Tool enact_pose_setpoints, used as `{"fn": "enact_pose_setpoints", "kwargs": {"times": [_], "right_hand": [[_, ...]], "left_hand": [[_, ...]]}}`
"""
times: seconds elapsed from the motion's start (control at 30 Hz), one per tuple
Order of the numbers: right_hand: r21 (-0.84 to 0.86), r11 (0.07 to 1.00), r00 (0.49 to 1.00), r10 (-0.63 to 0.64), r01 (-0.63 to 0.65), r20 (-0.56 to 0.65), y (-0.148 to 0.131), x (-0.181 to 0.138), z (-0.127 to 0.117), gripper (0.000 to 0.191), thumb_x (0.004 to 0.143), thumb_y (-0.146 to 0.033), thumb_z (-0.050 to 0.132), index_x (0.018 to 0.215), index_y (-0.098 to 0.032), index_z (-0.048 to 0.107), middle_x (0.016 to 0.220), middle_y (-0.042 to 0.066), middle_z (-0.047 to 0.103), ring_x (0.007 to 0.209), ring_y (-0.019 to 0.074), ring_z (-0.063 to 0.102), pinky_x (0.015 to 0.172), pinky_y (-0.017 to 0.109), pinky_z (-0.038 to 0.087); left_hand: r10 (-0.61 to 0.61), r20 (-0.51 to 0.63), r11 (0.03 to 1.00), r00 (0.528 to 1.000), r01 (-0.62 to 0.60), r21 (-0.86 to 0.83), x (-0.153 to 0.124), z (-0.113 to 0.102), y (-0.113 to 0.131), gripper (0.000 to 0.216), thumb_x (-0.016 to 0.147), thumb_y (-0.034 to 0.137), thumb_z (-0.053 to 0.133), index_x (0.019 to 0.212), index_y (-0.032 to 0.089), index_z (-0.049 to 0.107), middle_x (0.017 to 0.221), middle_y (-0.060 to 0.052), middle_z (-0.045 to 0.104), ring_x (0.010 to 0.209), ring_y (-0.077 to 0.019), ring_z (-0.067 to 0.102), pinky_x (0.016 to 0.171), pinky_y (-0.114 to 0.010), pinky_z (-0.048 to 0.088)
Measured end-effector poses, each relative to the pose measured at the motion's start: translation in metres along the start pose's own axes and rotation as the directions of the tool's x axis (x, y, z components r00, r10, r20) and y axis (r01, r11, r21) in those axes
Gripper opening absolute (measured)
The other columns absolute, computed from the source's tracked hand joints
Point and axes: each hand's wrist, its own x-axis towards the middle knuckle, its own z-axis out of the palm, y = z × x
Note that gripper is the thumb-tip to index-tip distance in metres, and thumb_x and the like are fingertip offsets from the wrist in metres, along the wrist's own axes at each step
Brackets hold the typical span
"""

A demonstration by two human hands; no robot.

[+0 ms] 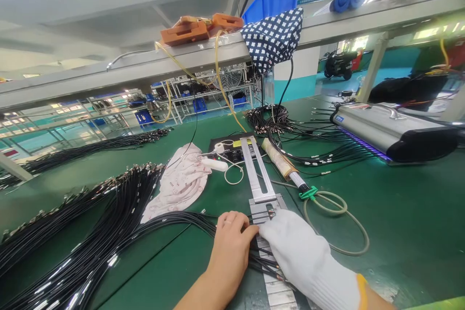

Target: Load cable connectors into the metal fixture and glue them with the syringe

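Note:
My bare left hand (232,247) is curled over a bundle of black cables (181,217) that comes in from the left. My right hand (298,247) wears a white knit glove with a yellow cuff. Its fingers are closed at the cable ends, though the glove hides exactly what they pinch. Both hands meet over a long slotted metal fixture (276,286); several cable ends with coppery tips lie across it. Just beyond the hands, a flat metal frame (257,172) with a long slot extends from the fixture.
Large bundles of black cables (119,208) cover the left bench. A pale cloth (183,179) lies beside a black control box (232,147). Right of the frame is a wrapped tool handle (279,159) with a coiled cord (358,247). A silver lamp unit (385,128) glows violet over more cables.

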Motion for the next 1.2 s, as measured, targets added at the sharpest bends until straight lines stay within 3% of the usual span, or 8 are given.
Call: {"fn": "enact_pose_setpoints", "kwargs": {"times": [0.13, 0.23, 0.33, 0.63, 0.73, 0.87, 1.07, 1.2], "right_hand": [[-0.013, 0.999, 0.995, -0.047, 0.048, 0.083, -0.006, 0.006, -0.003, 0.016, 0.069, -0.011, 0.06, 0.08, -0.021, 0.067, 0.079, 0.01, 0.07, 0.083, 0.0291, 0.065, 0.092, 0.042, 0.049], [0.002, 1.0, 0.982, -0.022, 0.022, 0.187, -0.008, 0.01, -0.017, 0.018, 0.07, -0.013, 0.063, 0.086, -0.021, 0.068, 0.086, 0.01, 0.072, 0.086, 0.0298, 0.066, 0.08, 0.038, 0.052], [-0.021, 0.999, 0.963, 0.039, -0.034, 0.267, -0.007, 0.012, -0.027, 0.02, 0.075, -0.012, 0.062, 0.091, -0.021, 0.07, 0.095, 0.011, 0.073, 0.089, 0.0301, 0.066, 0.07, 0.034, 0.052], [0.021, 0.994, 0.936, -0.109, 0.108, 0.334, -0.006, 0.004, -0.013, 0.039, 0.067, -0.021, 0.073, 0.106, -0.016, 0.073, 0.101, 0.014, 0.074, 0.096, 0.0335, 0.067, 0.092, 0.042, 0.051], [0.038, 0.999, 0.966, 0.026, -0.037, 0.257, -0.002, 0.001, -0.012, 0.028, 0.074, -0.017, 0.067, 0.102, -0.02, 0.073, 0.102, 0.013, 0.073, 0.101, 0.0329, 0.067, 0.08, 0.038, 0.055], [0.351, 0.903, 0.967, 0.207, -0.248, 0.151, 0.015, 0.003, -0.01, 0.031, 0.091, -0.016, 0.048, 0.105, -0.028, 0.073, 0.102, 0.004, 0.075, 0.099, 0.0215, 0.068, 0.089, 0.034, 0.053], [0.582, 0.576, 0.809, 0.511, -0.574, 0.291, 0.047, 0.017, -0.016, 0.033, 0.093, -0.031, 0.044, 0.108, -0.029, 0.073, 0.111, -0.001, 0.075, 0.104, 0.0219, 0.069, 0.096, 0.037, 0.051], [0.597, 0.511, 0.774, 0.529, -0.618, 0.349, 0.053, 0.022, -0.023, 0.034, 0.09, -0.037, 0.044, 0.106, -0.03, 0.074, 0.11, -0.002, 0.075, 0.105, 0.023, 0.069, 0.095, 0.039, 0.052]], "left_hand": [[0.129, -0.04, 0.967, 0.991, -0.117, 0.225, -0.003, 0.003, 0.003, 0.023, 0.097, 0.007, 0.047, 0.102, 0.016, 0.068, 0.095, -0.008, 0.06, 0.095, -0.0248, 0.054, 0.094, -0.044, 0.044], [0.179, -0.025, 0.954, 0.983, -0.168, 0.247, -0.004, 0.001, 0.001, 0.023, 0.097, 0.007, 0.047, 0.109, 0.014, 0.066, 0.093, -0.008, 0.06, 0.093, -0.0247, 0.054, 0.089, -0.042, 0.048], [0.199, 0.031, 0.973, 0.979, -0.201, 0.111, -0.002, -0.003, -0.007, 0.03, 0.097, 0.003, 0.042, 0.111, 0.014, 0.066, 0.092, -0.008, 0.061, 0.089, -0.0238, 0.054, 0.081, -0.04, 0.051], [0.13, 0.085, 0.961, 0.988, -0.104, -0.258, -0.008, 0.007, -0.025, 0.043, 0.097, 0.002, 0.034, 0.119, 0.017, 0.067, 0.098, -0.01, 0.061, 0.09, -0.024, 0.053, 0.078, -0.041, 0.049], [0.104, 0.095, 0.96, 0.99, -0.075, -0.268, -0.007, 0.007, -0.024, 0.043, 0.096, 0.001, 0.035, 0.117, 0.019, 0.068, 0.099, -0.009, 0.061, 0.091, -0.0245, 0.053, 0.08, -0.041, 0.048], [0.091, 0.055, 0.973, 0.994, -0.077, -0.219, -0.005, -0.005, -0.019, 0.038, 0.096, 0.002, 0.039, 0.115, 0.017, 0.068, 0.104, -0.011, 0.059, 0.097, -0.0256, 0.051, 0.085, -0.043, 0.048], [0.035, 0.16, 0.969, 0.986, 0.006, -0.246, -0.009, -0.023, -0.012, 0.02, 0.1, 0.014, 0.048, 0.095, 0.018, 0.067, 0.096, -0.006, 0.06, 0.093, -0.0241, 0.051, 0.085, -0.042, 0.044], [0.026, 0.28, 0.945, 0.96, 0.068, -0.321, -0.007, -0.025, -0.011, 0.015, 0.099, 0.016, 0.055, 0.088, 0.02, 0.066, 0.093, -0.003, 0.06, 0.094, -0.0227, 0.05, 0.088, -0.04, 0.041]]}}
